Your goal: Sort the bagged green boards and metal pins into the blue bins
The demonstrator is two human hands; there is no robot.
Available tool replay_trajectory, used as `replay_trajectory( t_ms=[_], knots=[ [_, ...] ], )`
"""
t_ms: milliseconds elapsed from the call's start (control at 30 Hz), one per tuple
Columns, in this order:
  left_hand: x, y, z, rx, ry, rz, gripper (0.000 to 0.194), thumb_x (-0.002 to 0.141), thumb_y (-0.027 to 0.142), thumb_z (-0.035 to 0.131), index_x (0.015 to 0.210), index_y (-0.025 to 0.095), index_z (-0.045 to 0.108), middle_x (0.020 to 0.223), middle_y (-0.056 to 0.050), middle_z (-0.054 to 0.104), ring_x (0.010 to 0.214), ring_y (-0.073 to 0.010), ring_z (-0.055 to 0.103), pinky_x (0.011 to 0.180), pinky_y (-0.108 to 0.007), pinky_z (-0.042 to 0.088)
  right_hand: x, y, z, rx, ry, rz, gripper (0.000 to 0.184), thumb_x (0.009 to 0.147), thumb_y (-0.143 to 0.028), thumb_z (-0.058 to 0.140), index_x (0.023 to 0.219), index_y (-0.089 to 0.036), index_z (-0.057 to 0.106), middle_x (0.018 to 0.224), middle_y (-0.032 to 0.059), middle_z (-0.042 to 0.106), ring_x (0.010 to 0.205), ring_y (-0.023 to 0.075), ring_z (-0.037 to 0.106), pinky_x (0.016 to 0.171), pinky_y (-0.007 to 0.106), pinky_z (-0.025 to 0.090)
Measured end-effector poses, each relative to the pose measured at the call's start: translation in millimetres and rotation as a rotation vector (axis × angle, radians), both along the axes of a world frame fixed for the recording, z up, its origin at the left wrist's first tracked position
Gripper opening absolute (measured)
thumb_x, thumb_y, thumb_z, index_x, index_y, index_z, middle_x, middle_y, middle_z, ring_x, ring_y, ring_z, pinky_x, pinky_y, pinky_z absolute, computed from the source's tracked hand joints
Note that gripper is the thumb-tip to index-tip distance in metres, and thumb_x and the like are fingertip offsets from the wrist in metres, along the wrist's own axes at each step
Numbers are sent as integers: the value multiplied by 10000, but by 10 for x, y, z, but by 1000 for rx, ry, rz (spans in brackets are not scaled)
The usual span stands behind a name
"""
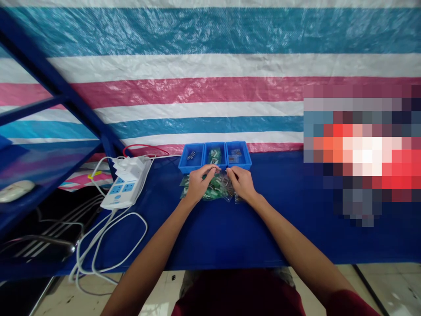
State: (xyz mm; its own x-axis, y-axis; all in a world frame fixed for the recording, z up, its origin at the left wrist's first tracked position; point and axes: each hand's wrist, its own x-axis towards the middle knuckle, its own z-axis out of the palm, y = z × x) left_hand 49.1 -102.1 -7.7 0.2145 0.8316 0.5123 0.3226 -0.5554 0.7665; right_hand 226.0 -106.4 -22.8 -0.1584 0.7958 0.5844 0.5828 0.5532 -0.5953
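Observation:
Three small blue bins stand side by side in front of my hands. The left bin (pixel 191 166) has several thin metallic pieces in it, the middle bin (pixel 215 145) greenish-white pieces, and the right bin (pixel 244 151) small clear packets. Right before them lies a pile of clear bags with green and white contents (pixel 210 193). Over the pile, my left hand (pixel 200 182) has thumb and forefinger pinched together. My right hand (pixel 242 183) is pinched too, a short gap away, above the pile's right side. Whatever sits between the fingertips is too small to make out.
To the left, a white power strip (pixel 126 188) with plugged-in adapters lies among looping white cables (pixel 144 224). Beyond it are a dark blue frame bar (pixel 82 115) and a white mouse (pixel 16 191) on a shelf. A striped tarp (pixel 197 92) hangs behind the blue table (pixel 223 241). The right side is pixelated.

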Motion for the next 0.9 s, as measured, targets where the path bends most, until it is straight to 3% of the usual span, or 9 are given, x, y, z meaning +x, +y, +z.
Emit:
replay_trajectory(
  t_ms=[267, 433, 733, 900],
  knots=[
    [3, 34, -26, 193, 249, 94, 295, 959, 351, 443, 1002, 165, 668, 895, -59, 676, 796, -149, 628, 771, -271, 483, 7, -4, 3, 17, 30, -19, 424, 969, -411, 348, 670, -185, 547, 624, 24, 589, 592, 138, 550, 609, 262, 377],
    [1, 50, -58, 283, 217, 117, 264, 888, 398, 573, 892, 167, 700, 735, -21, 638, 650, -123, 567, 648, -246, 461, 6, -5, 2, 43, 30, -32, 408, 967, -393, 364, 682, -184, 567, 635, 29, 612, 609, 148, 575, 627, 269, 395],
    [-28, 76, -60, 311, 230, 115, 277, 958, 300, 454, 971, 187, 707, 879, -58, 663, 810, -147, 619, 736, -264, 490, 8, 3, 0, 61, 71, -76, 381, 961, -393, 383, 747, -186, 621, 717, 50, 673, 678, 170, 621, 655, 277, 437],
    [-29, 61, -61, 246, 203, 108, 277, 960, 322, 444, 982, 191, 687, 755, -23, 684, 672, -132, 628, 697, -252, 504, 4, -2, 5, 65, 78, -59, 344, 954, -384, 397, 816, -188, 644, 778, 56, 688, 716, 171, 629, 680, 281, 459]
  ],
)
